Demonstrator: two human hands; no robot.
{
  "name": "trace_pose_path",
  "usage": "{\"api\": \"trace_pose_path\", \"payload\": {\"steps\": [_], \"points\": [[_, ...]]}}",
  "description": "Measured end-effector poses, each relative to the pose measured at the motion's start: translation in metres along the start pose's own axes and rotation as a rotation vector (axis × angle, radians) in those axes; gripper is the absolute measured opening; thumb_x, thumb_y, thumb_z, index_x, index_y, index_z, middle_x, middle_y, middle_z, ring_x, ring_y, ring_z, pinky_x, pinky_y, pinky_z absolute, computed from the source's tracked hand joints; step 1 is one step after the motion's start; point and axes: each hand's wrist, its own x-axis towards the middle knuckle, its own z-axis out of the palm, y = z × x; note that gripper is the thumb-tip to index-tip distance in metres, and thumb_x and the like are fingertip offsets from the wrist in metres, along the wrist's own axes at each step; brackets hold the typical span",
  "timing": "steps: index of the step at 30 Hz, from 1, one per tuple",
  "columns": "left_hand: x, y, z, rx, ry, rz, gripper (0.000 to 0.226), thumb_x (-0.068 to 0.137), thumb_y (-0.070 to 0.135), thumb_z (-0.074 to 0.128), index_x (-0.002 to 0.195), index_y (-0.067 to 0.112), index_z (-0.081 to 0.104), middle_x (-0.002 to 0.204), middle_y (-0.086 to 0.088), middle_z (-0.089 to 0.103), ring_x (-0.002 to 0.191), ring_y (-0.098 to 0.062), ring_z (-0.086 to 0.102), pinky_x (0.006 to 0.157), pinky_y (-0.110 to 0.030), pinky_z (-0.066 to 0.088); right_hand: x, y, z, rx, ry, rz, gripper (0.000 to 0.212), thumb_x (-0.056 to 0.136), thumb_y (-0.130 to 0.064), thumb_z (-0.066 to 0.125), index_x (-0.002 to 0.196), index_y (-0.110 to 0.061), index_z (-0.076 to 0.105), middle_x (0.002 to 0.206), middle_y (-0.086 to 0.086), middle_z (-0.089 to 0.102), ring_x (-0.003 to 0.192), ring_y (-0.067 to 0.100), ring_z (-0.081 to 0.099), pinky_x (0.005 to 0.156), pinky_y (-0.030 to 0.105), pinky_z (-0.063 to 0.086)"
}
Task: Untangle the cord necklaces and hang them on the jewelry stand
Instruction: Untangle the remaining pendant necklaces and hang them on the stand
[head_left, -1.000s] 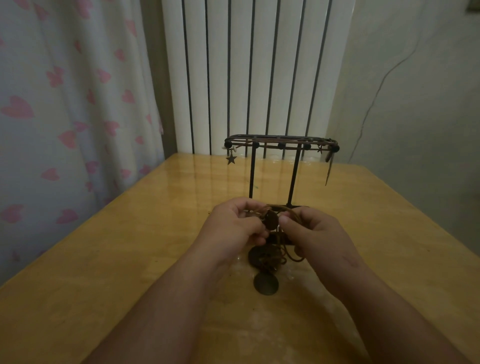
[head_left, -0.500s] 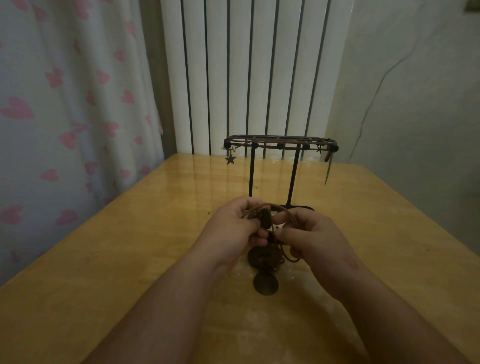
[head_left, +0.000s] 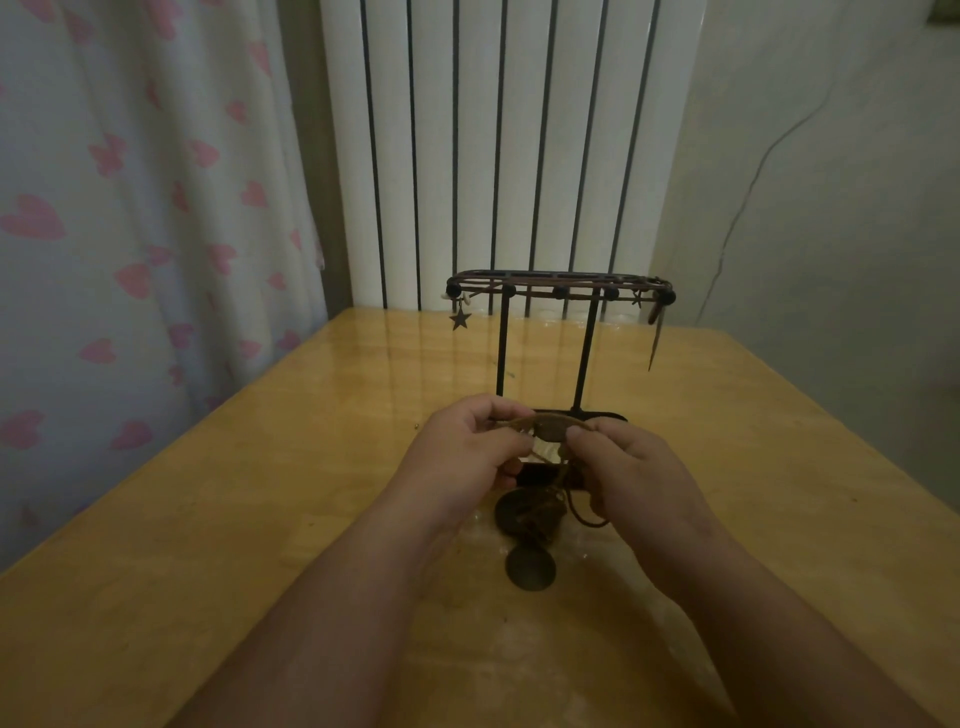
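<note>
A: Which step is being worked on here?

B: The untangling, it is judged; nothing from this bundle is being hung yet. The cord necklaces (head_left: 540, 512) are being held up between both hands, low over the surface (head_left: 249, 509).

A: How are the hands being used?

B: A stretch of cord is being pinched between thumb and curled fingers of the left hand (head_left: 467, 452). The same stretch is being pinched from the three o'clock side by the right hand (head_left: 634, 467), and a short brown length is being kept taut between them.

A: And where is the knot being kept?

B: At six o'clock from the fingertips. The tangle is being left to dangle between the wrists, with a dark round pendant (head_left: 531, 567) at its lowest end. Whether that pendant is resting on the surface or hanging clear cannot be told.

A: The stand?

B: The jewelry stand (head_left: 558, 283) is standing upright at twelve o'clock, just behind the hands. A star charm (head_left: 460, 318) is hanging from its nine o'clock end.

A: What is being called for next?

B: Probably one loop is to be eased out of the knot with light, sideways pulls, then lifted toward the rail at twelve o'clock. A hard tug is being advised against, since the knot would likely be tightened.
</note>
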Motion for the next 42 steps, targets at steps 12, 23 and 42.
{"api": "trace_pose_path", "payload": {"steps": [12, 23, 42], "points": [[0.003, 0.0, -0.002, -0.036, 0.101, -0.031, 0.017, 0.097, 0.024, 0.058, 0.092, 0.024, 0.074, 0.085, 0.003, 0.067, 0.083, -0.018, 0.057, 0.07, -0.034, 0.043, 0.003, 0.003, -0.003, 0.124, 0.03, 0.085, 0.032, 0.099, -0.039, 0.049, 0.083, -0.021, 0.071, 0.063, -0.013, 0.054, 0.067, 0.01, 0.047, 0.062, 0.03, 0.037], [0.002, 0.005, -0.005, -0.088, 0.252, -0.003, 0.014, 0.091, 0.035, 0.067, 0.089, 0.024, 0.075, 0.085, 0.005, 0.075, 0.091, -0.016, 0.07, 0.078, -0.036, 0.057, 0.006, 0.004, -0.006, 0.164, 0.132, 0.082, 0.031, 0.098, -0.039, 0.049, 0.084, -0.023, 0.071, 0.074, -0.004, 0.055, 0.075, 0.015, 0.048, 0.066, 0.033, 0.038], [-0.004, 0.006, 0.003, 0.333, -0.001, 0.098, 0.05, 0.092, 0.0, 0.054, 0.125, 0.036, 0.062, 0.116, 0.023, 0.056, 0.115, 0.001, 0.05, 0.08, -0.012, 0.041, 0.005, 0.004, -0.003, 0.047, -0.005, -0.042, 0.026, 0.099, -0.031, 0.049, 0.087, -0.026, 0.072, 0.055, -0.013, 0.053, 0.055, 0.002, 0.047, 0.057, 0.021, 0.038]]}}
